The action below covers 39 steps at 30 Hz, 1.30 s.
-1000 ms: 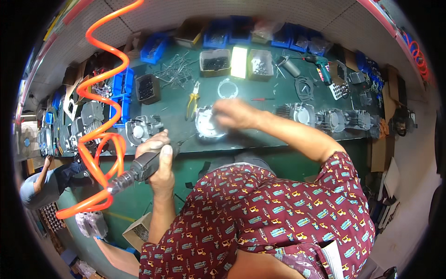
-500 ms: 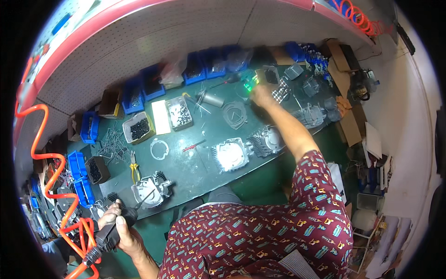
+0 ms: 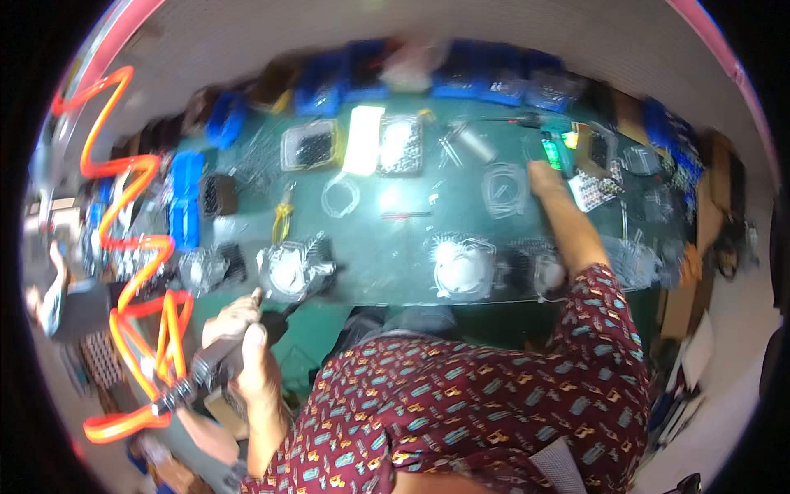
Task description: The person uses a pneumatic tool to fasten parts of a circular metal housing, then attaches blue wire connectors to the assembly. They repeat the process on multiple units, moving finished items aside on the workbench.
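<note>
Below the green bench, near its front edge, the left hand is closed around a dark air tool that trails a coiled orange hose. Far across the bench, the right hand reaches to a small green-lit device; its grip is too blurred to tell. Finned metal housings sit along the front edge.

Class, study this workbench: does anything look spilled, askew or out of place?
Nothing stands out. The grey finned metal castings sit flat on the green bench. The left hand grips a dark air tool; the right hand reaches by a small lit-screen device.
</note>
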Each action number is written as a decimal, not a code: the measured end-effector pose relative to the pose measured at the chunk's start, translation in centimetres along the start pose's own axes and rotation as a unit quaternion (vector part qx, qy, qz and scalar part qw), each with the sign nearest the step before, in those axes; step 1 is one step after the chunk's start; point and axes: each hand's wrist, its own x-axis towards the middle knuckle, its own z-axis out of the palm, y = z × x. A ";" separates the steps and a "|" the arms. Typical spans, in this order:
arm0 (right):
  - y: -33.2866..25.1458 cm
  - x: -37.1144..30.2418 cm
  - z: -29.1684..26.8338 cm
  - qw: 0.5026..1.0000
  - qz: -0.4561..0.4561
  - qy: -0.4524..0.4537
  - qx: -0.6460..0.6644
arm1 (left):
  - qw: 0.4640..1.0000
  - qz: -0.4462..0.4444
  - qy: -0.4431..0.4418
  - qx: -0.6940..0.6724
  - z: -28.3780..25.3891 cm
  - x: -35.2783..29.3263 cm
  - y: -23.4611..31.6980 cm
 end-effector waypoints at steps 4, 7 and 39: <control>1.7 -0.1 1.5 1.000 0.023 0.010 0.014 | 1.000 0.024 0.001 -0.007 -0.7 0.1 -0.1; 1.7 -0.2 0.3 0.997 0.073 -0.019 -0.011 | 0.999 0.030 0.005 -0.009 -1.3 1.2 0.6; -43.0 -29.9 -8.1 0.339 -0.176 -0.269 0.884 | 0.946 0.040 0.162 -0.280 -17.1 -1.1 -0.3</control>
